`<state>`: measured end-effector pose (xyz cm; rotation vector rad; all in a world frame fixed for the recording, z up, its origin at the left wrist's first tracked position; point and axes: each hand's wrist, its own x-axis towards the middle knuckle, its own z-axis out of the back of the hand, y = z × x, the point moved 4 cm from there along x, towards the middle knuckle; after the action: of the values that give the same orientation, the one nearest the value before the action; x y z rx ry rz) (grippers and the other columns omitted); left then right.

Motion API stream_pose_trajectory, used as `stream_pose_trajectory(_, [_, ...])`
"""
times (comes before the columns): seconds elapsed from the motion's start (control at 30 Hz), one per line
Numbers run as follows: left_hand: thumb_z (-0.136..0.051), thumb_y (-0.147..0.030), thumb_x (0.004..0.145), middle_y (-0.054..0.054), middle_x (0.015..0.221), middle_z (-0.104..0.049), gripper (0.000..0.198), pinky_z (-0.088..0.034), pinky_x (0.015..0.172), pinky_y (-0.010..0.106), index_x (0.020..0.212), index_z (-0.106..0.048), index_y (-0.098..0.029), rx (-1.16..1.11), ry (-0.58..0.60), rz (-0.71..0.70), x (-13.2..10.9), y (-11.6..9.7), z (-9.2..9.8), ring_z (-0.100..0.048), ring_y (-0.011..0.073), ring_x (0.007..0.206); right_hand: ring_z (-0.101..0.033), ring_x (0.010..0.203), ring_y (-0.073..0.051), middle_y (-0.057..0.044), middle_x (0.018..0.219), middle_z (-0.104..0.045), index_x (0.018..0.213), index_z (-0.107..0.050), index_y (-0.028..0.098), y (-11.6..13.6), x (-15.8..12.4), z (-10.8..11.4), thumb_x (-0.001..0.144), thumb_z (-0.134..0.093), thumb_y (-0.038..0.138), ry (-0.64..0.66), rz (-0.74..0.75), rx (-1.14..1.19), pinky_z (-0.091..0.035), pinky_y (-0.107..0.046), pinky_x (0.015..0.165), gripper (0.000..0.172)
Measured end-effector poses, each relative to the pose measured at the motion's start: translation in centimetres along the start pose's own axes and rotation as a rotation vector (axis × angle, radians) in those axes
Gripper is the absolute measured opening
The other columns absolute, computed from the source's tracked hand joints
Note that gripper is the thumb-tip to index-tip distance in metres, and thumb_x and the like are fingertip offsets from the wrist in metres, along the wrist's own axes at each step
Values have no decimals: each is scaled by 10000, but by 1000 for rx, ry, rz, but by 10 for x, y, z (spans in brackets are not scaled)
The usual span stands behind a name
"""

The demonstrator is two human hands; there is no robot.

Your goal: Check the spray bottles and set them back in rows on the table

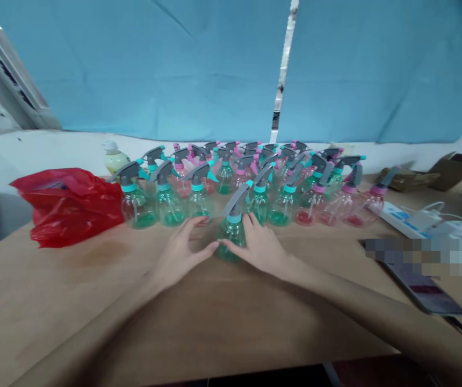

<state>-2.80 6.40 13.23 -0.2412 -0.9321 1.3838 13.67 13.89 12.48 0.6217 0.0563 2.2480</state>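
A green spray bottle (231,236) with a grey and teal trigger head stands upright on the wooden table, in front of the other bottles. My right hand (261,244) is wrapped around its right side, the thumb across the front. On the bottle's left is my left hand (185,250), fingers apart in a curve, its thumb tip close to the bottle; whether it touches cannot be made out. Behind stand several spray bottles in rows, among them a green one (170,207) at the left and a pink one (309,207) at the right.
A red plastic bag (72,207) lies on the table (199,322) at the left, near a capped yellowish bottle (115,159). At the right are a white power strip (404,219), cables, a phone (424,285) and a cardboard box (456,171). A blue curtain (174,70) hangs behind.
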Motion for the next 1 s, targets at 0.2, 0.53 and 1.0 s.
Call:
stream_pose_trajectory(0.2, [-659, -418, 780, 109, 1363, -481, 615, -421, 990, 514, 1313, -393, -265, -55, 104, -107, 22, -35, -28, -485, 293, 1229, -619, 770, -278, -165, 1008, -586, 1073, -545, 91, -9, -33, 17, 807, -380, 692, -11, 18, -3, -462, -348, 519, 678])
stream_pose_trajectory(0.53, [-674, -350, 773, 81, 1177, -627, 493, -533, 841, 420, 1219, -497, -238, -449, 262, -121, 48, -101, -75, -652, 239, 946, -636, 874, -329, -173, 985, -610, 1169, -538, 102, -29, -55, 28, 781, -401, 731, -10, 78, 122, -546, -441, 635, 752])
stream_pose_trajectory(1.0, [-472, -229, 721, -13, 759, -635, 371, -512, 622, 338, 1054, -624, -287, -232, 169, -182, 61, -91, -84, -573, 184, 642, -609, 1030, -305, -191, 1115, -620, 1284, -456, 98, -79, -54, 10, 755, -448, 736, 118, 337, 204, -515, -463, 834, 828])
